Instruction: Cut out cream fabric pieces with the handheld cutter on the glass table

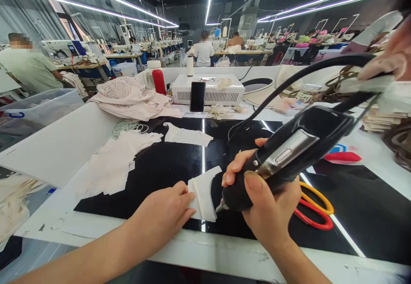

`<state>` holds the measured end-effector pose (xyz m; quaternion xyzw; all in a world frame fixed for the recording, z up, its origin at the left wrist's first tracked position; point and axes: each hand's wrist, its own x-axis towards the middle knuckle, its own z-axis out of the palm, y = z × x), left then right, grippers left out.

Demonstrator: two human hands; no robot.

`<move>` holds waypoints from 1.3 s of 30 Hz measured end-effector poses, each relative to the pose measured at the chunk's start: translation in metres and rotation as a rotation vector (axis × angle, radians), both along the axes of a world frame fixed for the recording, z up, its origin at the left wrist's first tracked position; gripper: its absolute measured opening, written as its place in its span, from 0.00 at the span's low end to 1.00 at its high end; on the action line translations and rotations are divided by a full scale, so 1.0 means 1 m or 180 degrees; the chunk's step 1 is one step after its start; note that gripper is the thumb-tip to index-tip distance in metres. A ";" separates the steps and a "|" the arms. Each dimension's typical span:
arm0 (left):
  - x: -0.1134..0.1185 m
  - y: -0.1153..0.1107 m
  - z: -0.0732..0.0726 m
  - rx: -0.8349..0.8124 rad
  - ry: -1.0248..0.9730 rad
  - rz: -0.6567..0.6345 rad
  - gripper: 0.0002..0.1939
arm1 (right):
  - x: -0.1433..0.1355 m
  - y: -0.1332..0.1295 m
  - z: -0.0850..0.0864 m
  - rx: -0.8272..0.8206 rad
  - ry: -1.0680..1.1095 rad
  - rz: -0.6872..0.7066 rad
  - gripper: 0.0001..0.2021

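My left hand pinches the left edge of a small white fabric piece, which has a raised seam and a curved right edge. My right hand is closed around a black corded handheld cutter with a silver lever. Its pointed metal tip is at the fabric's lower right edge; whether it touches is hard to tell. Both are over a glossy black work surface. Another white fabric piece lies farther back. To the left is a pile of white fabric pieces.
Scissors with red and yellow handles lie right of my right hand. At the back stand a white vented box, a phone and a red bottle. A person's hand is beside the cable at upper right.
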<state>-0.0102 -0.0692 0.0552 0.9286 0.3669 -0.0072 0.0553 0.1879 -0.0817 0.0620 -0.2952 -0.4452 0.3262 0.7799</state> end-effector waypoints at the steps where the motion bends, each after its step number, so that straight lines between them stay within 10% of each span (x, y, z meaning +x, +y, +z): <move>1: -0.001 -0.001 -0.001 0.0072 0.0026 -0.0019 0.06 | 0.000 -0.002 0.000 -0.0030 0.0016 -0.0002 0.20; 8: -0.005 -0.002 -0.013 0.0859 0.0170 -0.0367 0.12 | 0.002 -0.014 0.001 -0.0016 0.0067 0.0121 0.22; 14: -0.004 0.006 -0.023 0.0399 -0.0623 -0.1346 0.12 | 0.002 -0.017 0.004 0.0005 0.0012 0.0043 0.21; 39: -0.006 0.007 -0.039 0.0658 -0.0843 -0.1022 0.14 | -0.007 0.001 -0.008 0.0026 -0.0026 -0.0156 0.22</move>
